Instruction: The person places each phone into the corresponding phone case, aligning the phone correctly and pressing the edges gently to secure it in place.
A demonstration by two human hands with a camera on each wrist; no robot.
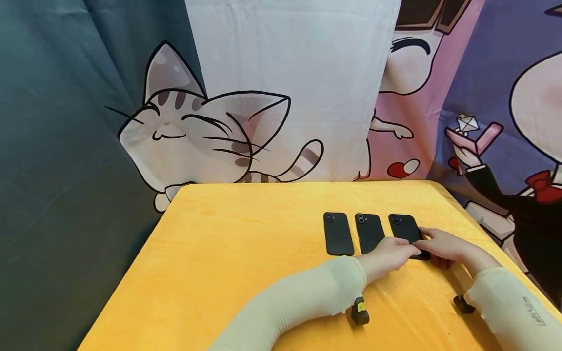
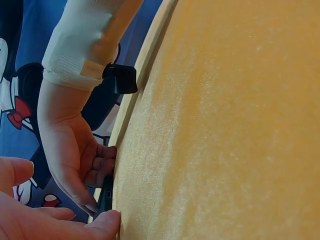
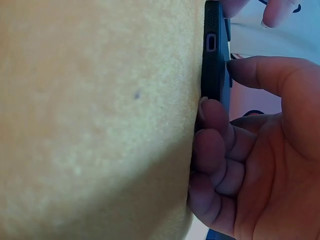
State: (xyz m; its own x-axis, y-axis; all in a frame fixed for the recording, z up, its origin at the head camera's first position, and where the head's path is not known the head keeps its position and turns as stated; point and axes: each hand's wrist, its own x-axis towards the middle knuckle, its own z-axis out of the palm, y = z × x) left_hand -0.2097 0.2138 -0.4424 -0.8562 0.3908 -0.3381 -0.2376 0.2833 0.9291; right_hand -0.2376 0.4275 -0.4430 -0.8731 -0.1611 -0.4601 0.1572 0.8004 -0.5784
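Three black phones lie back up in a row on the yellow table: a left phone (image 1: 338,234), a middle phone (image 1: 370,230) and a right phone (image 1: 405,226). At the right phone's right side, my right hand (image 1: 448,246) grips the edge, thumb on the back and curled fingers low along the side. My left hand (image 1: 388,256) reaches across the near end of the same phone with its fingers fairly straight; whether they touch it is unclear. In the right wrist view, the phone's port end (image 3: 212,45) faces the camera.
A yellow cloth (image 1: 210,263) covers the table. Behind it hangs a curtain (image 1: 298,58) printed with cartoon figures. Small black devices sit under both wrists, a left one (image 1: 360,314) and a right one (image 1: 463,304). The table's right edge runs close by the right arm.
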